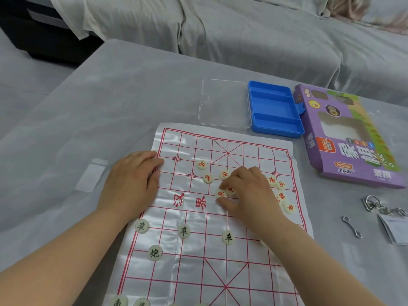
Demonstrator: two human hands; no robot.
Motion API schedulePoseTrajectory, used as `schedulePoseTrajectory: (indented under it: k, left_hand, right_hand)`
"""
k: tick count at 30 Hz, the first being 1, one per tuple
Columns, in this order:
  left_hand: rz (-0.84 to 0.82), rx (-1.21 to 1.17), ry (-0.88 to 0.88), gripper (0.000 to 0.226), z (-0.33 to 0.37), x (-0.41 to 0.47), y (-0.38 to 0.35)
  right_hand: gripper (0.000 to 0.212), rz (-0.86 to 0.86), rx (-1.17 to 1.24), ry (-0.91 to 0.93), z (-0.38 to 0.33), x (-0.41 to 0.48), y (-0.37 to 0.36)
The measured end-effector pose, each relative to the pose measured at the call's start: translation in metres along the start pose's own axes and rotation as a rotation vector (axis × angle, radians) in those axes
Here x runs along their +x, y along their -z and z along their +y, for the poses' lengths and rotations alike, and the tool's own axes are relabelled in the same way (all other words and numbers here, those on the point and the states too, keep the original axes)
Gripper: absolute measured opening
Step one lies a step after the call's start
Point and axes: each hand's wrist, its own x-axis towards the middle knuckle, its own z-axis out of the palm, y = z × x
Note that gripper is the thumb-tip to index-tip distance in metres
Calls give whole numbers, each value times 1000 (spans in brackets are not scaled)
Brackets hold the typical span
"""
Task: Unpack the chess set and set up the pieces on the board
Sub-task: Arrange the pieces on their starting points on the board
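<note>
Sorting the red pieces onto a plastic-sheet chess board, centre of the frame.

The left hand (132, 180) lies flat, fingers together and holding nothing, pinning the left edge of the board (220, 217), a glossy, creased white sheet with a red grid. The right hand (247, 195) curls over a loose cluster of red-lettered pieces (207, 178) in the sheet's upper half, thumb and forefinger closing on a red soldier disc (220, 193). To do this step well, each disc should probably be lifted rather than slid, since the thin sheet may wrinkle and shift. Black-lettered pieces (183, 231), cream discs, already stand on grid crossings lower down. The blue tray (276, 111) at upper right appears emptied.
</note>
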Motion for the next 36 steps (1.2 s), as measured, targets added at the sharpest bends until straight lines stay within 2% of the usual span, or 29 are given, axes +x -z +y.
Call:
schedulePoseTrajectory:
  k: [11,19,25,30,36]
  left_hand:
    - [66,-35,62,46,-5,-1,-4]
    - [56,-27,69,47,-6,0,-5]
    - [40,-37,88,49,-6,1,-4]
    - [13,-59,138,36,-3,1,-1]
    - [-13,-86,175,36,-3,0,-1]
  right_hand:
    - [32,19,96,100,-21,27,4]
    - [31,-28,50,229,-51,62,-2]
    - [48,-77,97,173,-51,61,3]
    - [40,16,38,86,-61,60,-8]
    - [33,4,72,114,-66,68,-13]
